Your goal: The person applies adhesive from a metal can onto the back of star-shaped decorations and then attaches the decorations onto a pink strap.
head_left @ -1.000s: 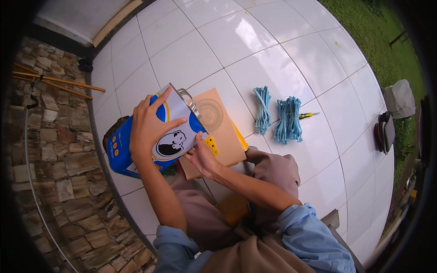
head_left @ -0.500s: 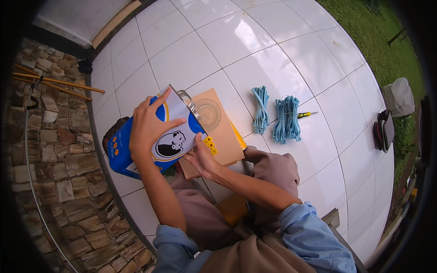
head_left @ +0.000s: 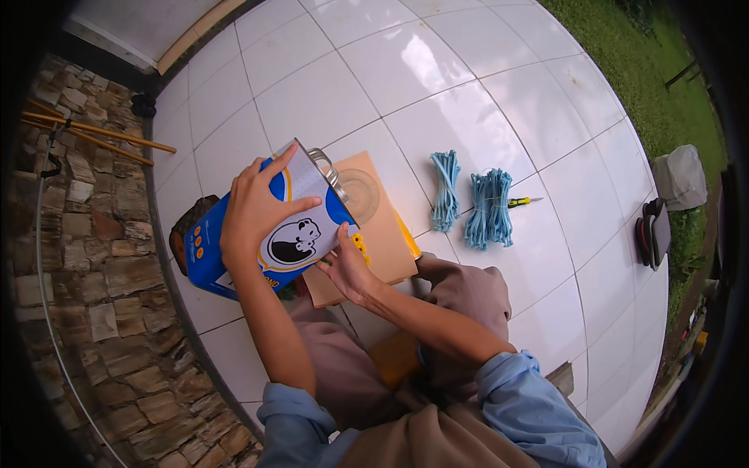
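A blue and white box-shaped pack [head_left: 269, 234] with a drawing of animals on its face is tilted in front of me, left of centre. My left hand [head_left: 257, 207] grips it from above, fingers spread over the upper edge and thumb across the face. My right hand [head_left: 349, 269] holds its lower right corner, thumb on the face; the other fingers are partly hidden. Shiny metal loops [head_left: 322, 164] show at the pack's far right edge. Underneath and beside it lies a tan board [head_left: 382, 238] with a round, ringed disc [head_left: 358, 195] and small yellow pieces [head_left: 360, 248].
Two tied bundles of light blue strands, one thin [head_left: 445, 191] and one thick [head_left: 488, 209], lie on the white tiles to the right. A yellow and black screwdriver [head_left: 523, 202] is beside them. Stone paving [head_left: 117, 312] borders the left; a dark brown object [head_left: 187, 234] sits behind the pack.
The whole view has shifted slightly. Both hands keep their hold on the pack, which is almost unchanged in tilt; more of the dark brown object behind it shows.
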Action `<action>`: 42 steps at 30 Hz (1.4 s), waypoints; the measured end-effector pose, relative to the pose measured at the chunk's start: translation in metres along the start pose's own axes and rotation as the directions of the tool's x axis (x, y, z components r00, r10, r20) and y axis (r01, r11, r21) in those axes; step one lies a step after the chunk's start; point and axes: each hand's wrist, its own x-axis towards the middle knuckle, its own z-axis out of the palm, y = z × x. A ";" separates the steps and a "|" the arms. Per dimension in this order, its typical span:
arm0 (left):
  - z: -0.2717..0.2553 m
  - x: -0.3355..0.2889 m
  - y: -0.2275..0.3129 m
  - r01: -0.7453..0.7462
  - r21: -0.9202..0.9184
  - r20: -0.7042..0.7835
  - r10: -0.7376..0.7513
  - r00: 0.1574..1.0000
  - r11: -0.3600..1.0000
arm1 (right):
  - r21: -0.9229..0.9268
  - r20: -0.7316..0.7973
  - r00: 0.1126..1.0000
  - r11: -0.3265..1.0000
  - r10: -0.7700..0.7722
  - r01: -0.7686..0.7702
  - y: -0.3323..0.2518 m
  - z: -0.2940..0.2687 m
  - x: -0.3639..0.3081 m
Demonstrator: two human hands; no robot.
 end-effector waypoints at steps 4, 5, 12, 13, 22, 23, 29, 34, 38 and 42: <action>0.005 -0.002 -0.006 -0.025 0.079 -0.074 0.031 0.997 0.997 | 0.008 0.004 1.000 1.000 0.015 -0.015 0.005 0.004 0.002; 0.005 -0.002 -0.007 -0.029 0.097 -0.088 0.038 0.995 0.995 | 0.003 0.001 1.000 1.000 0.021 -0.021 0.006 0.006 0.002; 0.005 -0.006 -0.008 -0.018 0.070 -0.045 0.021 0.999 0.997 | -0.012 -0.006 1.000 1.000 0.012 -0.013 0.006 0.008 -0.006; 0.005 -0.008 -0.010 -0.022 0.096 -0.062 0.028 0.998 0.995 | -0.012 -0.010 1.000 1.000 0.015 -0.015 0.008 0.010 -0.007; 0.009 -0.001 -0.003 -0.061 0.094 -0.022 0.063 0.998 0.994 | -0.006 -0.060 0.998 1.000 0.000 0.000 0.003 0.008 -0.012; 0.011 -0.001 -0.003 -0.088 0.133 -0.058 0.096 0.994 0.987 | -0.004 -0.058 0.998 1.000 -0.004 0.004 0.002 0.008 -0.012; 0.006 -0.001 -0.004 -0.041 0.033 -0.008 0.042 0.999 0.999 | -0.008 -0.065 0.998 1.000 -0.003 0.002 0.006 0.010 -0.010; -0.002 -0.004 -0.006 0.005 0.014 0.035 -0.005 0.999 1.000 | 0.030 -0.022 0.999 0.999 0.033 -0.032 0.012 0.013 -0.009; 0.002 -0.006 -0.012 -0.015 0.002 -0.008 0.015 1.000 1.000 | -0.001 -0.031 1.000 1.000 0.000 0.000 0.012 0.012 -0.008; 0.003 -0.008 -0.024 -0.069 -0.059 -0.035 0.067 0.997 0.996 | -0.041 -0.045 0.998 0.999 -0.037 0.035 0.015 0.010 -0.006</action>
